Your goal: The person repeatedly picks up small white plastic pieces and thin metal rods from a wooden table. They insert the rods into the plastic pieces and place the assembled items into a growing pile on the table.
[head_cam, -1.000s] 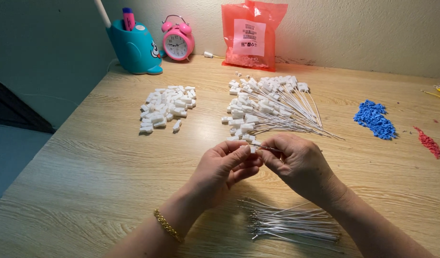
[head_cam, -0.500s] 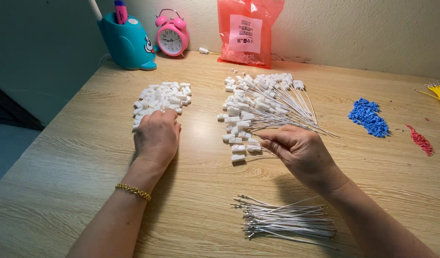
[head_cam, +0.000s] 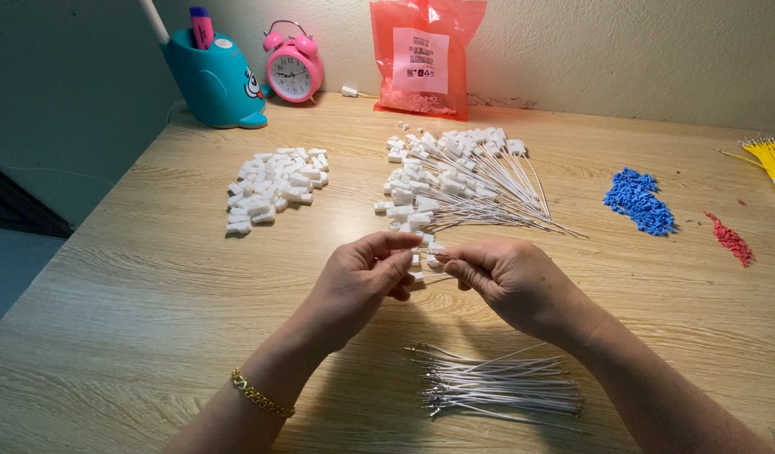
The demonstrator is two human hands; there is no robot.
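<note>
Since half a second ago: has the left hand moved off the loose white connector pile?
Yes. The left hand has come back toward the person, away from the loose white connector pile, and now meets the right hand at centre.

The table [head_cam: 135,336] was pale wood with a wavy grain. White plugs [head_cam: 274,189] lay heaped, and white wires [head_cam: 501,387] lay bundled. The small bits [head_cam: 638,200] were blue, the crumbs [head_cam: 730,240] red, the far wires [head_cam: 767,157] yellow. The clock [head_cam: 293,71] was pink, the pen holder [head_cam: 215,84] teal, the bag [head_cam: 423,55] red, the bracelet [head_cam: 261,397] gold.
</note>
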